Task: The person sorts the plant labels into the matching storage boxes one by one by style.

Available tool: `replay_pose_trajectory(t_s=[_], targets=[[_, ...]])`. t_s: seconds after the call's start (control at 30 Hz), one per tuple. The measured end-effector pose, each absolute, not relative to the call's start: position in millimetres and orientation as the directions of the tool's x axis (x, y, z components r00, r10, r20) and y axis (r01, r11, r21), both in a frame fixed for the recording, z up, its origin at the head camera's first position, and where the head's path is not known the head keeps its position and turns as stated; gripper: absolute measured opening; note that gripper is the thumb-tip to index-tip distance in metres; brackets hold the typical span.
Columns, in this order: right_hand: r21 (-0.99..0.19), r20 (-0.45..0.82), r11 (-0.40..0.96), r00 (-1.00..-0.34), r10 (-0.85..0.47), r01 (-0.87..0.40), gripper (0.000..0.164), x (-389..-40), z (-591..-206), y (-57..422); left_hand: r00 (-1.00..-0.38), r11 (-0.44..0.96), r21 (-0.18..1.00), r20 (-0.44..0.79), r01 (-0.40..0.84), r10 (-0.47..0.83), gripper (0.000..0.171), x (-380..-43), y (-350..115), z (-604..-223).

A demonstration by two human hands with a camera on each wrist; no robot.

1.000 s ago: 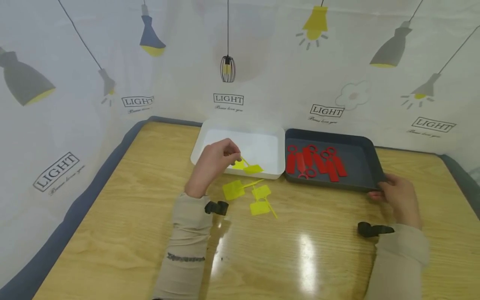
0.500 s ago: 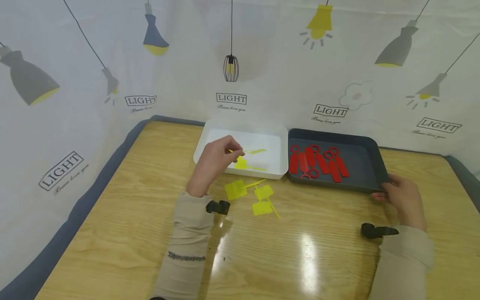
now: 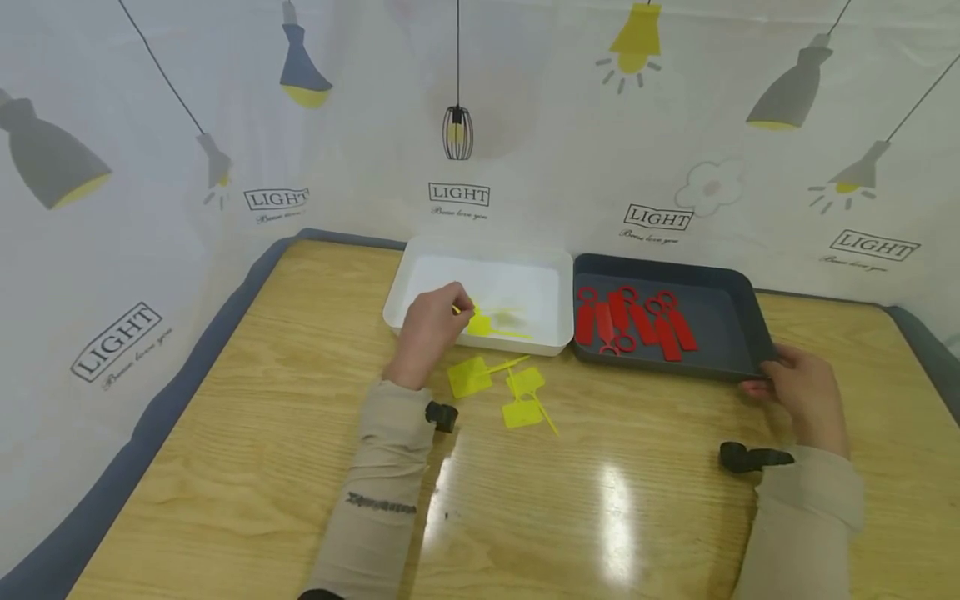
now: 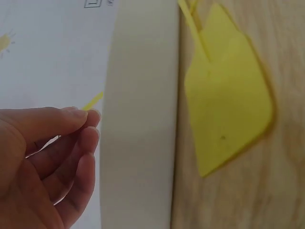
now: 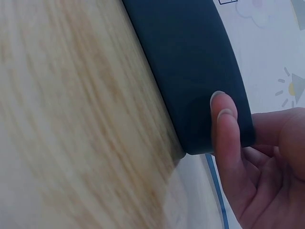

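My left hand [image 3: 435, 327] is over the front of the white tray [image 3: 555, 337]. In the left wrist view, thumb and index fingertips meet at the thin strap [image 4: 94, 101] of a yellow plastic tag; its plate is a motion blur in the head view. Another yellow tag [image 3: 477, 325] lies in that tray. On the table before it are several more flat yellow tags [image 3: 470, 377] with thin straps. My right hand [image 3: 806, 390] grips the near right corner of the dark grey tray [image 3: 720, 367], thumb on one side of its wall and fingers on the other.
Several red ring-ended tags [image 3: 643, 321] lie in the left part of the dark tray. Both trays stand side by side at the back of the wooden table [image 3: 600, 500]. A lamp-printed curtain [image 3: 555, 125] hangs directly behind them.
A yellow tag in my left hand was lowered into the white tray, and its plate now blurs. The left hand has shifted slightly left. My right hand stays on the dark tray's corner.
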State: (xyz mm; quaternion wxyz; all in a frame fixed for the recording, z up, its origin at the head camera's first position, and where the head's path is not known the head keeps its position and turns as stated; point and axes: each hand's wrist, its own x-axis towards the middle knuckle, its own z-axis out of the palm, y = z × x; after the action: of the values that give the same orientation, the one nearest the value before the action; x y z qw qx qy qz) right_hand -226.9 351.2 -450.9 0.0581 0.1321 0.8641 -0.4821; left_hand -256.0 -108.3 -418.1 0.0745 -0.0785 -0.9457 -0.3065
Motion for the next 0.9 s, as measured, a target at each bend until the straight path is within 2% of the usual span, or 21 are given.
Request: replay_pose_trajectory(t_s=[0.2, 0.57, 0.73, 0.9], targets=[[-0.825, -0.221, 0.494, -0.961, 0.163, 0.274, 0.05, -226.6, -449.8, 351.2, -0.976, 0.849, 0.492, 0.188, 0.191, 0.11, 0.005, -258.3, -106.8, -425.9], [-0.825, -0.233, 0.491, -0.96, 0.158, 0.281, 0.051, -226.2, -449.7, 351.3, -0.985, 0.858, 0.488, 0.131, 0.16, 0.109, 0.015, -259.0, -103.5, -433.7], [-0.817, -0.233, 0.504, -0.96, 0.158, 0.281, 0.052, -226.5, -450.2, 352.4, -0.991, 0.839, 0.527, 0.073, 0.136, 0.115, 0.035, -258.6, -101.4, -434.1], [-0.819, -0.226, 0.504, -0.961, 0.158, 0.275, 0.051, -227.3, -450.2, 352.2, -0.991, 0.858, 0.501, 0.006, 0.117, 0.131, 0.038, -257.2, -99.5, -433.5]])
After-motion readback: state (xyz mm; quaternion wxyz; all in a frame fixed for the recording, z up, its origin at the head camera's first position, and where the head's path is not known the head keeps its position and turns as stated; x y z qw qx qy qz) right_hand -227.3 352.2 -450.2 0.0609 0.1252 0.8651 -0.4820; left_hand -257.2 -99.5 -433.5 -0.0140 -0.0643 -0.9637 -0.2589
